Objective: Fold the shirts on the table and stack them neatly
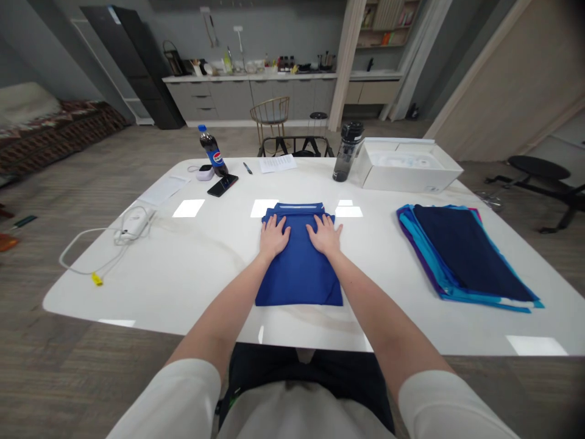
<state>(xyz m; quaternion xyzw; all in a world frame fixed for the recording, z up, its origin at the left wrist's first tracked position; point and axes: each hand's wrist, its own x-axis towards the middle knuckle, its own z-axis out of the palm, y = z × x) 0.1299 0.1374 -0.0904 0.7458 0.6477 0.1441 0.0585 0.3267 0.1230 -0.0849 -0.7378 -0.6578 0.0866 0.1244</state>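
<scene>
A blue garment [299, 268], folded into a rough rectangle with its collar at the far end, lies flat on the white table [192, 274]. My left hand [274, 236] rests palm down on its upper left part, fingers spread. On the upper right part lies my right hand [325, 235], also flat with the fingers apart. Neither hand grips anything. To the right sits a stack of folded clothes [470, 253], dark navy on top with light blue and purple edges beneath.
Behind the garment stand a dark bottle [348, 152] and a white box [409, 171]. A cola bottle [212, 152], a phone [222, 185], a pen [247, 167] and papers [278, 163] lie farther left. A white charger [136, 223] with cables is at the left.
</scene>
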